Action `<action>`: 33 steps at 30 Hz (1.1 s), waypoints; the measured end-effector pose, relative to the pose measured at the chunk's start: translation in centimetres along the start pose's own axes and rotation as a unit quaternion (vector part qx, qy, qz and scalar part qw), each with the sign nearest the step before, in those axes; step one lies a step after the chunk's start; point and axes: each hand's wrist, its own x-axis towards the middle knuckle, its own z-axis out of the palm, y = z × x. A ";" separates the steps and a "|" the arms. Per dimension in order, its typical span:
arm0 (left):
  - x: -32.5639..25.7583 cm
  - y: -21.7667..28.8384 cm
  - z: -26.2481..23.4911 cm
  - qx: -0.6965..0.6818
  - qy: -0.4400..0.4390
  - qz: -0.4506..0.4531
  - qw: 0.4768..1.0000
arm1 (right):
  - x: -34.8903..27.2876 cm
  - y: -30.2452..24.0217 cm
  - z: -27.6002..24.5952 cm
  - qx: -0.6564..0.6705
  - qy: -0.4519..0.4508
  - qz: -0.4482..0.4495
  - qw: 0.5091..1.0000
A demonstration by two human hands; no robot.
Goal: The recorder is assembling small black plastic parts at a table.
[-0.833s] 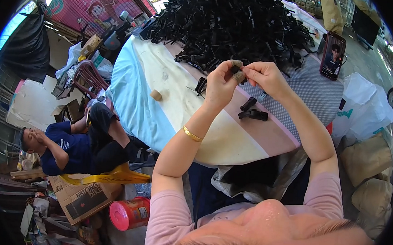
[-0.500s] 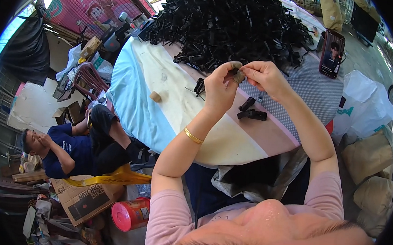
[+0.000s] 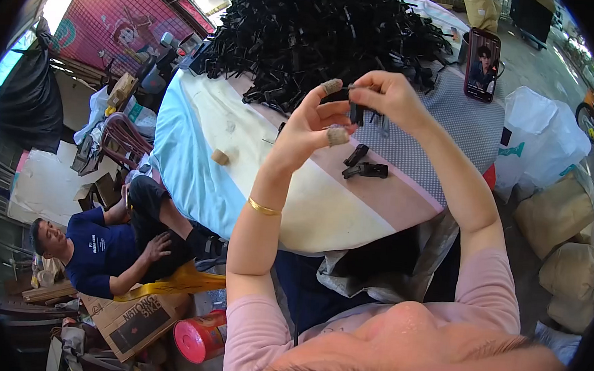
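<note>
Over the table, my right hand [image 3: 391, 104] pinches a small black plastic part [image 3: 356, 112] between thumb and fingers. My left hand [image 3: 299, 132] is beside it with thumb and index finger spread wide; both of those fingertips are wrapped in tan tape. It wears a gold bangle [image 3: 264, 207] at the wrist. Below the hands, two black plastic clip-like parts [image 3: 367, 170] lie on the striped cloth. Another dark part is mostly hidden behind my left hand. A large heap of similar black parts [image 3: 321, 32] rises just beyond my fingers.
A round table with a striped cloth [image 3: 194, 178] bears a tan tape roll [image 3: 220, 157] and an upright phone [image 3: 482, 66]. White plastic bags [image 3: 541, 144] and brown sacks [image 3: 557, 210] stand at the right. At left sit a person [image 3: 100, 247], a carton [image 3: 137, 322] and a red bucket [image 3: 198, 337].
My left thumb and index finger have parted, and a black part now shows in my right fingers. The seated person's hand has dropped from the face to the lap.
</note>
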 end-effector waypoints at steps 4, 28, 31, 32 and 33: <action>0.4 -0.9 -0.2 -0.044 -0.004 0.005 0.999 | -0.3 0.0 -0.1 0.057 -0.012 0.016 0.998; 0.4 -1.9 1.1 0.191 0.200 0.116 0.954 | -1.1 -0.3 1.6 -0.079 -0.008 -0.037 0.996; 0.3 -2.1 1.1 0.196 0.205 0.124 0.951 | -1.1 0.0 1.7 -0.076 -0.014 -0.025 0.997; 0.2 -2.1 1.1 0.202 0.208 0.130 0.948 | -1.1 0.0 1.8 -0.075 -0.021 -0.014 0.997; 0.2 -2.2 0.9 0.202 0.208 0.130 0.948 | -1.1 0.0 1.9 -0.075 -0.021 -0.014 0.997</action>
